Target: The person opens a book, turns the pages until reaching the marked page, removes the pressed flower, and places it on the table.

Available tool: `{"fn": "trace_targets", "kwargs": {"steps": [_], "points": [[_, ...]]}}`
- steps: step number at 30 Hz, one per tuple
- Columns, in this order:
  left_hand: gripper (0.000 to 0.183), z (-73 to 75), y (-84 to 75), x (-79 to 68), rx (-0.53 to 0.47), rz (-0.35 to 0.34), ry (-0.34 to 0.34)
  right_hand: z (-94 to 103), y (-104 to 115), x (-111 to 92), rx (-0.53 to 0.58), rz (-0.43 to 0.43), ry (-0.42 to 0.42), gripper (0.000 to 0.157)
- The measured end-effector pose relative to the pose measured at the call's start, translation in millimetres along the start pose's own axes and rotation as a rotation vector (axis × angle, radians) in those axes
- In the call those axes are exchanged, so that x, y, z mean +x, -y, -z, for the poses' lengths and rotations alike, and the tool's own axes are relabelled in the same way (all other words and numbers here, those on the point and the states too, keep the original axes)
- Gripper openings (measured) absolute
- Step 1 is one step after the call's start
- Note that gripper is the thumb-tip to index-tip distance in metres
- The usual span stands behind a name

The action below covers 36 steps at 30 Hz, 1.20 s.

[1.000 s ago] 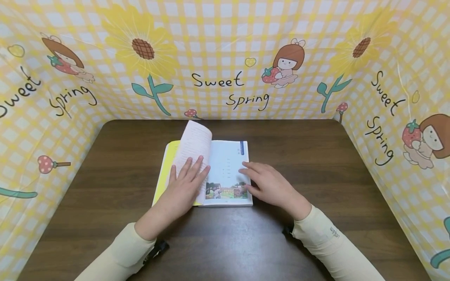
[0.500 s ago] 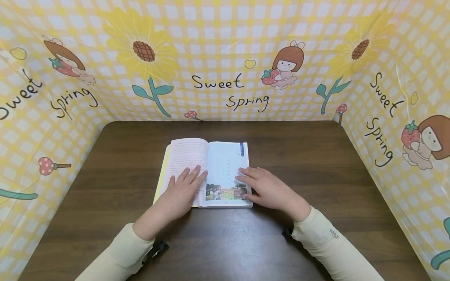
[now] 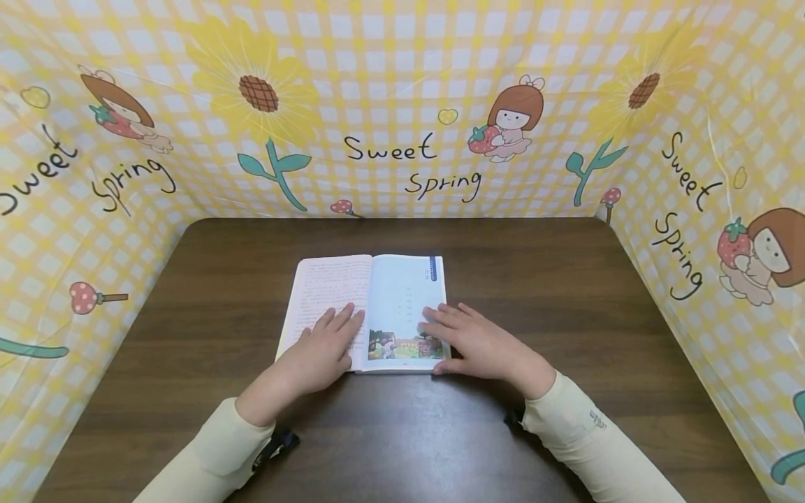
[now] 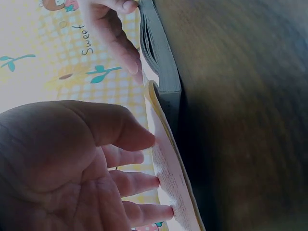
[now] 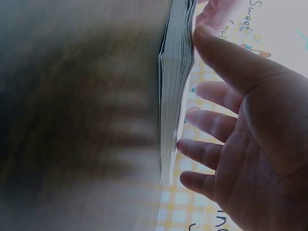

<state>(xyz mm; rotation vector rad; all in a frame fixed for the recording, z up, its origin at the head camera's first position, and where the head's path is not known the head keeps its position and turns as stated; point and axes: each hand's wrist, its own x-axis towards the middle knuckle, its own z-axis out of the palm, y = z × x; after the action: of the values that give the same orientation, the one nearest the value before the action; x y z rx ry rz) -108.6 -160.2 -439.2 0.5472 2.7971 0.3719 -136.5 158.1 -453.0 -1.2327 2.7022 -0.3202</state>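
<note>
An open book (image 3: 402,279) lies flat on the table. Its left page is pale pink with lines of print; the right one is light blue, with a village picture along the bottom. My left hand (image 3: 325,353) rests on the left page, fingers spread, and the left wrist view shows its fingertips touching the paper (image 4: 168,178). At the right page's lower outer corner is my right hand (image 3: 481,342), its fingers lying over the edge. In the right wrist view the thumb and fingers are extended beside the thick page block (image 5: 175,96).
The dark wooden table (image 3: 553,265) surrounds the book. Yellow checked cloth (image 3: 390,84) printed with sunflowers and cartoon figures stands at the back and both sides. A black strap (image 3: 277,447) sits at the left sleeve.
The raised pink page has come down flat on the left side, covering most of the yellow page. My left hand slid slightly down with it; the right hand shifted a little lower.
</note>
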Motion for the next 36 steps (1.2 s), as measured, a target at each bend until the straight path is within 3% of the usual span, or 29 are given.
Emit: {"fn": "trace_targets", "kwargs": {"steps": [4,11,16,27,36], "points": [[0.064,-0.9,0.2,0.4,-0.014,0.007,0.013,-1.2,-0.4,-0.1,0.010,0.011,0.006,0.084],[0.084,-2.3,-0.4,0.5,-0.006,0.009,0.013,-1.9,0.7,0.0,0.007,0.016,0.012,0.082],[0.087,-4.1,-0.4,0.4,0.001,0.018,0.024,-0.5,3.6,0.0,-0.005,0.009,0.036,0.080],[0.086,-6.3,-0.3,1.7,0.003,0.028,0.030,2.0,4.2,-1.3,-0.031,0.014,0.046,0.066],[0.086,-5.9,-0.5,2.0,0.003,0.031,0.033,6.7,3.0,-1.5,-0.115,0.105,0.025,0.043]]}}
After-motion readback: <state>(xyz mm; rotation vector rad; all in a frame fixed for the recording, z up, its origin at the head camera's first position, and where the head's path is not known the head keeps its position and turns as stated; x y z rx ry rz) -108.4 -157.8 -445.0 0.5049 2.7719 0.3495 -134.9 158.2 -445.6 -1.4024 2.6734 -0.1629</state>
